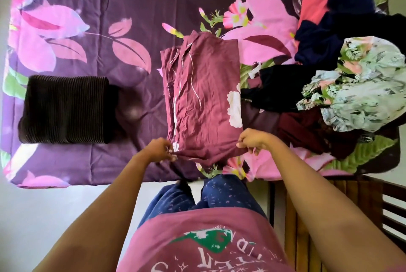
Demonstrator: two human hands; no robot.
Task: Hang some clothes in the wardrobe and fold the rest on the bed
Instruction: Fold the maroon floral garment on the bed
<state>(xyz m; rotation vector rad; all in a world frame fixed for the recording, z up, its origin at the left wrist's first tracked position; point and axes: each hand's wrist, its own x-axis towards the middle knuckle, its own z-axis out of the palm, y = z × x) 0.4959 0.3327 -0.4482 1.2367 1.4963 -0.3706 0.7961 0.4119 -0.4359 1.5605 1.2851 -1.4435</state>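
Fingers point(169, 151) of left hand point(161, 148) and right hand point(252, 141) pinch near corners of maroon garment point(205, 95) lying lengthwise away.

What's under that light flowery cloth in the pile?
A black cloth and a dark red cloth poke out from under the flowery cloth, on the bed. Anything else beneath it is covered.

Left: folded dark brown ribbed garment point(66, 109) lies well apart from the folded maroon cloth point(204, 95), with bare purple floral bedsheet point(136, 95) between them.
Right: heap of loose mixed-colour clothes point(342, 69) crowds the maroon cloth's edge.
Far side: open bedsheet.
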